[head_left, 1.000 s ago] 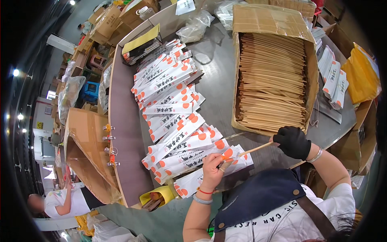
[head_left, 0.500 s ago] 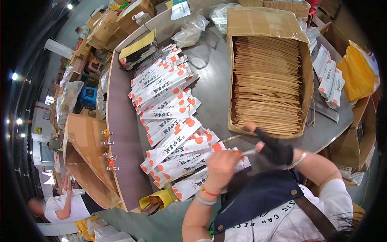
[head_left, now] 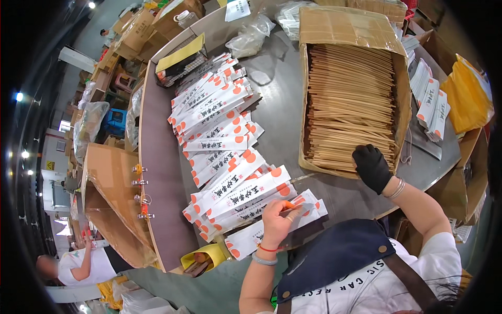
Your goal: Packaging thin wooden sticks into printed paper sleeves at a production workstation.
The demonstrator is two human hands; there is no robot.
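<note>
My left hand [head_left: 277,222] is closed in a pinch on a white and orange paper sleeve [head_left: 307,201], held over the near end of the spread of sleeves. My right hand [head_left: 374,170], in a black glove, reaches over the near edge of a cardboard box [head_left: 352,26]. Its fingers curl down against the wooden chopsticks [head_left: 350,99] that fill the box in a dense stack; the fingertips are hidden. Many printed white sleeves with orange dots [head_left: 217,144] lie overlapped in a long row left of the box.
A raised board [head_left: 162,172] borders the grey table [head_left: 280,104] on the left. A wire basket [head_left: 183,65] and a plastic bag [head_left: 251,36] sit at the back. More sleeves [head_left: 431,107] and a yellow bag [head_left: 465,94] are at right. Another person [head_left: 86,264] is at far left.
My right hand has left the sleeve by my left hand and moved right onto the box's near edge. My left hand has shifted slightly down and left, keeping the sleeve.
</note>
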